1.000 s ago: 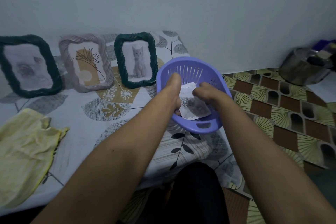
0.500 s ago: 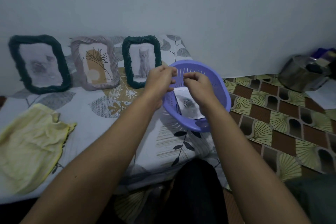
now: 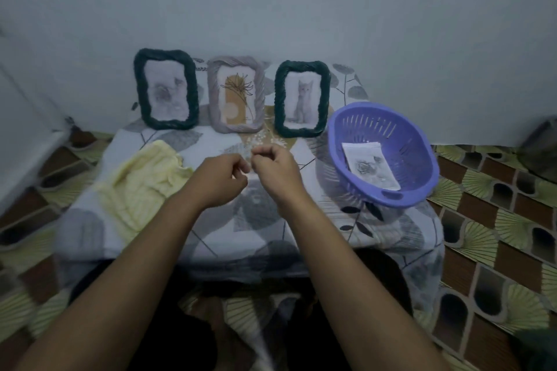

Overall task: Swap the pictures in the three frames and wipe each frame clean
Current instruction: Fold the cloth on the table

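— Purple basket [image 3: 419, 144] at centre right holds the loose pictures [image 3: 369, 166]; three frames [image 3: 214, 99] stand upper centre.
— Left hand [image 3: 221, 181] and right hand [image 3: 275, 173] curl together mid-picture; whether they pinch anything cannot be told; a hasty reach could topple a frame.

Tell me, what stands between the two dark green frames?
The head view shows the grey frame, holding a plant drawing, between the left green frame and the right green frame.

Wall [image 3: 301, 3]: plain, pale blue-grey. Floor [image 3: 485, 238]: patterned covering, brown squares and green fans. Surface [image 3: 259, 220]: low, draped in leaf-print cloth [image 3: 404, 238]. Light: dim, even.
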